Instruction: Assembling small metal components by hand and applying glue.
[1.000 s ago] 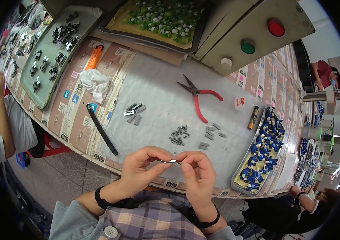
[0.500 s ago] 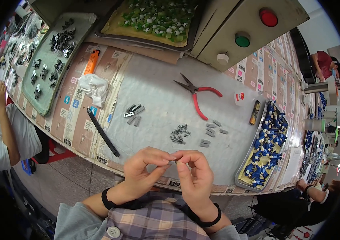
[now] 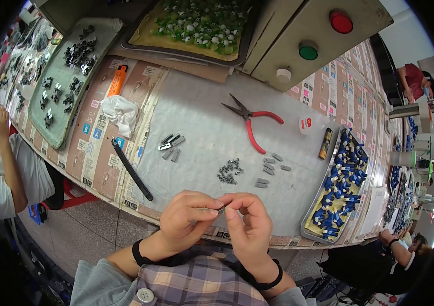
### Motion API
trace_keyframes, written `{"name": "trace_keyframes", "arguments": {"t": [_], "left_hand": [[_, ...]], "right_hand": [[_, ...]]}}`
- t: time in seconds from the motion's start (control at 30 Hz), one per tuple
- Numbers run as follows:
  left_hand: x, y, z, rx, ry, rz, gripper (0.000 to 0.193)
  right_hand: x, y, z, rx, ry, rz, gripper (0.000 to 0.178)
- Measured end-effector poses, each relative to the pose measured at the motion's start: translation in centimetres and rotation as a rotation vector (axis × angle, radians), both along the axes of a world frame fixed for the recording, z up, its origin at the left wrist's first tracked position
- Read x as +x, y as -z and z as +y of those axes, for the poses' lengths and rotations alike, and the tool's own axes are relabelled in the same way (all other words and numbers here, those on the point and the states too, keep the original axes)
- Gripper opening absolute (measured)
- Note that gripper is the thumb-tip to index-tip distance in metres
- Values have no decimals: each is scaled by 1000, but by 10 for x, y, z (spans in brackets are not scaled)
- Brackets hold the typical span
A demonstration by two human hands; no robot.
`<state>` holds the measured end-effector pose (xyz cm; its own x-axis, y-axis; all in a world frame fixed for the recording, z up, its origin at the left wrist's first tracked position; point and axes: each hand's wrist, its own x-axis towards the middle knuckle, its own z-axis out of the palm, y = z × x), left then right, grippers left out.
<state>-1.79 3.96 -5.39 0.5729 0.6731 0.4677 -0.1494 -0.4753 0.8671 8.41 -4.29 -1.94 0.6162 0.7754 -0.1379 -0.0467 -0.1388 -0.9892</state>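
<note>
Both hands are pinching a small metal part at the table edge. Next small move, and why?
Probably reach the right hand forward to the pile of small screws. Both hands, left hand included, pinch one small metal piece between fingertips with nothing else in them, and that pile lies just ahead, beside the loose grey clips.

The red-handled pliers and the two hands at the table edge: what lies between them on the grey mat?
In the head view, between the red-handled pliers and the hands lie a heap of small dark screws and several small grey metal pieces.
</note>
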Motion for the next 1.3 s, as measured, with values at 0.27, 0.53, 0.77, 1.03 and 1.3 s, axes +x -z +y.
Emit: {"name": "trace_keyframes", "arguments": {"t": [0.27,0.53,0.77,1.03,1.3], "left_hand": [[-1,-1,-3,-81,-35,16,25],[-1,-4,-8,-305,-22,11,22],[-3,-9,-7,-333,19,53,20],[-7,-9,-8,-679,90,-19,15],[-7,-8,-4,-718,153,27,14]], "right_hand": [[2,-1,-2,-14,-1,-168,7],[3,-2,-4,-10,37,-156,7],[5,-5,-6,-35,30,-95,7],[12,-9,-6,-73,-50,-173,8],[20,-19,-5,-140,-160,-338,9]]}}
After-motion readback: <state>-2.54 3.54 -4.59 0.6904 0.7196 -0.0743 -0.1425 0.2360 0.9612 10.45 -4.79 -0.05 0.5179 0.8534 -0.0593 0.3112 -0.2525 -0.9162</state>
